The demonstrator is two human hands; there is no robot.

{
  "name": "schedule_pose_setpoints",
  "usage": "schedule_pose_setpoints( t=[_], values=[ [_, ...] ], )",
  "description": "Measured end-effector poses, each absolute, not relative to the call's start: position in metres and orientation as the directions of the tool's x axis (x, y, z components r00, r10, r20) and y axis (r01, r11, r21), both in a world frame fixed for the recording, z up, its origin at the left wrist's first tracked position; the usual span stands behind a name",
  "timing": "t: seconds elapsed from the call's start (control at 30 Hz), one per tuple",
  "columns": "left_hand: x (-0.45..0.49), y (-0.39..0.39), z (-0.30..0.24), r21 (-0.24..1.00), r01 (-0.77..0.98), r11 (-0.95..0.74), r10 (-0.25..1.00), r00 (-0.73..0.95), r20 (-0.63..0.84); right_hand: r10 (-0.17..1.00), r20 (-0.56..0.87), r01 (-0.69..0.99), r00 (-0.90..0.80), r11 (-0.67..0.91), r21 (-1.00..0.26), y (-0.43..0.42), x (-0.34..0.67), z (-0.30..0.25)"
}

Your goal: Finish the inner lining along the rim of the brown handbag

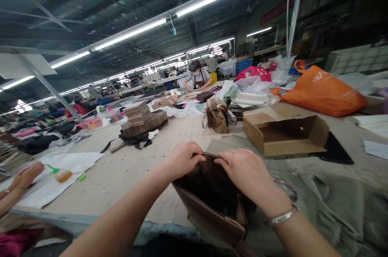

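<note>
Item one: brown bag (215, 202), at the near edge of the worktop (112, 184), its mouth gaping toward the wearer, the interior dark. Whether its base rests on the surface cannot be told.

Left hand (184, 163): grip closed in a pinch on the bag's far rim, thumb and fingers bent over the edge. Right hand (242, 166): grip likewise pinched on the same rim, just beside the left; silvery bracelet (281, 217) at the wrist.

Ahead of the hands: second brown bag (218, 115), upright; open cardboard box (291, 135), to its right; orange bag (324, 91), behind the box. Right: grey-green cloth (333, 204), rumpled. Left: stacked brown pieces (141, 117); white sheet (45, 192), bearing a green-tipped bottle (62, 174) — another person's hands (30, 172) near it. Far side: a co-worker (198, 78), dark apron, bent over flat pieces.
</note>
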State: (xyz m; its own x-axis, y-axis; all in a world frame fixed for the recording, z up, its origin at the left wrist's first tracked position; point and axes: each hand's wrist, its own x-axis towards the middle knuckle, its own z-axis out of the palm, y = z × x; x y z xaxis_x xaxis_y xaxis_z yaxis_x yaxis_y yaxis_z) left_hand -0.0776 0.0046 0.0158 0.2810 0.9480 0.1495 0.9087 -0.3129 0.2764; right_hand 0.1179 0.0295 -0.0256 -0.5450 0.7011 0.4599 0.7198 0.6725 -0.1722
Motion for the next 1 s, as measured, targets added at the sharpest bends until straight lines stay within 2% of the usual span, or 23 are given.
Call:
schedule_pose_setpoints(
  t=[0.37, 0.6, 0.77, 0.87, 1.0],
  values=[
    [-0.075, 0.003, 0.011, 0.196, 0.945, -0.263, 0.953, 0.223, 0.203, 0.648, 0.498, 0.676, -0.577, 0.72, -0.154, 0.028, 0.114, -0.025],
    [-0.076, 0.003, 0.008, 0.174, 0.96, -0.221, 0.96, 0.182, 0.214, 0.666, 0.467, 0.686, -0.582, 0.711, -0.157, 0.025, 0.115, -0.025],
    [-0.074, 0.005, 0.005, 0.151, 0.969, -0.196, 0.963, 0.161, 0.218, 0.661, 0.507, 0.706, -0.553, 0.695, -0.136, 0.014, 0.107, -0.022],
    [-0.075, 0.004, 0.006, 0.182, 0.966, -0.184, 0.966, 0.143, 0.217, 0.665, 0.513, 0.711, -0.543, 0.689, -0.141, 0.013, 0.099, -0.025],
    [-0.078, -0.004, 0.012, 0.287, 0.942, -0.175, 0.972, 0.118, 0.205, 0.697, 0.494, 0.727, -0.52, 0.664, -0.172, 0.02, 0.095, -0.028]
  ],
)
